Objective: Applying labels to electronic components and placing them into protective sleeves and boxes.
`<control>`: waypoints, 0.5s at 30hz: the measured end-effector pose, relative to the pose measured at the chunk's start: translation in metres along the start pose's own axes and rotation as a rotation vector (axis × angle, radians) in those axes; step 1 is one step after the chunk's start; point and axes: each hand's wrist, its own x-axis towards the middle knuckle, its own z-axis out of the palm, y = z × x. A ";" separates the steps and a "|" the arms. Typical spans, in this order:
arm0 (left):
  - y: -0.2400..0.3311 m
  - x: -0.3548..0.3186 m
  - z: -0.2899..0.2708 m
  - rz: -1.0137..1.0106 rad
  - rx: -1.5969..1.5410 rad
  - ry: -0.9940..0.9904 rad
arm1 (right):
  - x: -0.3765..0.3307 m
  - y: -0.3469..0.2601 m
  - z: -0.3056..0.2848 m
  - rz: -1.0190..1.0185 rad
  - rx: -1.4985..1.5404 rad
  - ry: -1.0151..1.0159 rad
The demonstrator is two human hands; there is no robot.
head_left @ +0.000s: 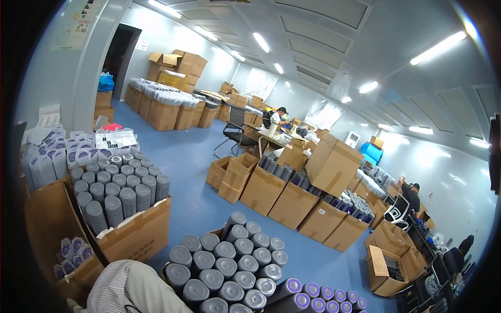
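Observation:
Neither of my hands shows in the head view. Striped grey-and-white cloth (130, 289), seemingly my own clothing, fills the lower left edge. Just right of it stands a dense group of grey cylinders (226, 267) with round flat ends up. Beside them, at the bottom edge, are more cylinders with purple-ringed ends (313, 304). To the left, an open cardboard box (138, 235) is packed with upright grey cylinders (119, 180). Next to it, another open carton (49, 208) holds a few white-wrapped purple pieces (73, 254).
A row of filled cartons (295, 206) crosses the middle, with a large box (333, 164) on top. An office chair (235, 130) stands behind. Two people work farther off, one at a table (276, 117), one at right (411, 198). Blue floor (185, 185) runs between the boxes.

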 end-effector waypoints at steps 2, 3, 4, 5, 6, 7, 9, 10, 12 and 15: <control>0.002 0.001 0.000 0.002 -0.004 -0.001 | 0.001 0.000 0.000 0.023 0.009 -0.006; 0.002 0.002 0.000 0.005 -0.009 -0.001 | 0.002 0.000 0.000 0.045 0.017 -0.010; 0.003 0.002 0.001 0.006 -0.008 -0.001 | 0.001 -0.001 -0.001 0.044 0.017 -0.009; 0.003 0.001 0.002 0.020 0.005 0.014 | 0.000 -0.005 -0.002 0.033 0.022 0.028; 0.003 0.001 0.003 0.035 0.017 0.028 | 0.000 -0.006 -0.003 0.023 0.028 0.064; 0.002 0.001 0.005 0.030 0.017 0.031 | 0.000 -0.005 -0.003 0.020 0.025 0.059; 0.002 0.000 0.007 -0.003 0.043 -0.004 | 0.002 -0.001 -0.002 0.012 0.062 0.017; 0.003 0.002 0.007 0.000 0.044 -0.006 | 0.003 0.002 -0.002 0.013 0.064 0.019; 0.005 0.005 0.007 -0.010 0.083 -0.030 | 0.004 0.007 -0.001 0.080 0.038 -0.024; 0.006 0.011 0.009 -0.007 0.090 -0.045 | 0.005 0.004 -0.007 0.065 0.070 -0.021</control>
